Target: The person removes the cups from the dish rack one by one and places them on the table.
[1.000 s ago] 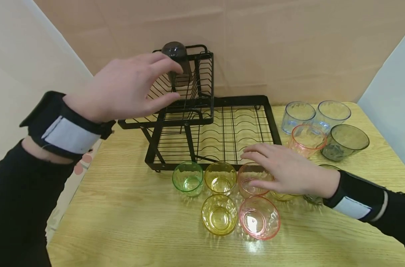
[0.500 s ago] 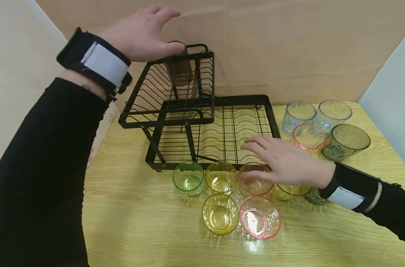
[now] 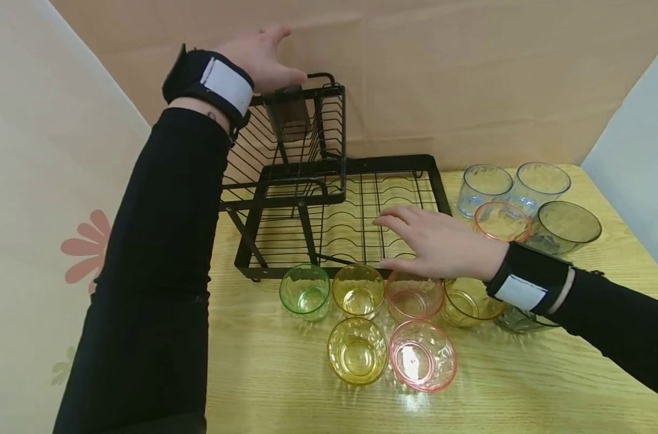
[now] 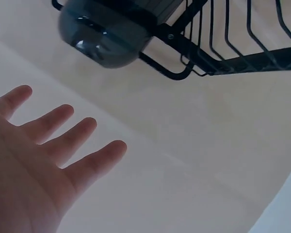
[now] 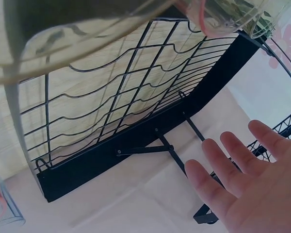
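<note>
My left hand point(image 3: 264, 60) hovers with straight, spread fingers over the upper basket of a black wire dish rack point(image 3: 437, 187). A dark smoky glass point(image 3: 290, 117) stands upside down in that basket, partly hidden by the hand. In the left wrist view, a space shows between the fingers and the rounded base of this glass point(image 4: 104, 39). My right hand point(image 3: 434, 244) holds nothing and hangs with relaxed fingers over the rack's front edge. Beneath it stands a pink glass point(image 3: 407, 307), with a yellow glass point(image 3: 470, 304) to the right.
In front of the rack stand a green glass point(image 3: 305, 292), a yellow glass point(image 3: 358, 292), another yellow glass point(image 3: 358, 352) and a pink-rimmed glass point(image 3: 423, 355). Further right are a grey glass point(image 3: 567, 229), a red-rimmed glass point(image 3: 502, 220) and two blue-rimmed glasses. Fabric hangs behind the table.
My left hand has moved up past the smoky glass, then slightly right and down. My right hand has shifted left and toward the rack. The glasses keep their places.
</note>
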`<state>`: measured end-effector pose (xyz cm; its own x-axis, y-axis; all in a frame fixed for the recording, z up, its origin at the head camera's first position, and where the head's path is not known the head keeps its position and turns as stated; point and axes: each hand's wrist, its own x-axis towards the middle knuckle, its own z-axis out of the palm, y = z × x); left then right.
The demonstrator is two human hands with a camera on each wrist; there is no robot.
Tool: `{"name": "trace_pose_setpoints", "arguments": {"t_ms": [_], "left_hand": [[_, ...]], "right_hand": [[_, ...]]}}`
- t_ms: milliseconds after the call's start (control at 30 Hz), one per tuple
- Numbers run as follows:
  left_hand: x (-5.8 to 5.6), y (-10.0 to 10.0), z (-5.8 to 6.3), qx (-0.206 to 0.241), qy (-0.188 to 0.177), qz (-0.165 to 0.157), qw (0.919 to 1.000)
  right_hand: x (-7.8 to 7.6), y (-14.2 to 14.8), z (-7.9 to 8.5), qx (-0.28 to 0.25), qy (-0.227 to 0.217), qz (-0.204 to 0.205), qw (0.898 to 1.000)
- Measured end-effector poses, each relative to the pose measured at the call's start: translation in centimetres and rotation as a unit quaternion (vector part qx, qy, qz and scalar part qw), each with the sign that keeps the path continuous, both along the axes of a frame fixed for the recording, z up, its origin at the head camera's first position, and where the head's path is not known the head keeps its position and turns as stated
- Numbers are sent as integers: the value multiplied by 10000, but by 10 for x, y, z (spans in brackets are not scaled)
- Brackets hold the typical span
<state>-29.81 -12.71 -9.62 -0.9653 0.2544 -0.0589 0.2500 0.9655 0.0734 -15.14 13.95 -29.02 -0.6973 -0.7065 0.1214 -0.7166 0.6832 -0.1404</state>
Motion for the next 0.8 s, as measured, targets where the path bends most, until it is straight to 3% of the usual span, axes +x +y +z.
{"name": "trace_pose_setpoints", "arguments": {"t_ms": [233,467,800], "left_hand": [[-4,3,-10,313,-29,136,9994],[-11,4,-18,186,-166,198,9995],[-36,2,-36,-32,-406,317,9987]], "right_hand": [[2,-4,-1,95,-167,18,9998],[5,-7,-2,99,-137,51,9998],[7,-7,-2,37,-121,99,9999]]}}
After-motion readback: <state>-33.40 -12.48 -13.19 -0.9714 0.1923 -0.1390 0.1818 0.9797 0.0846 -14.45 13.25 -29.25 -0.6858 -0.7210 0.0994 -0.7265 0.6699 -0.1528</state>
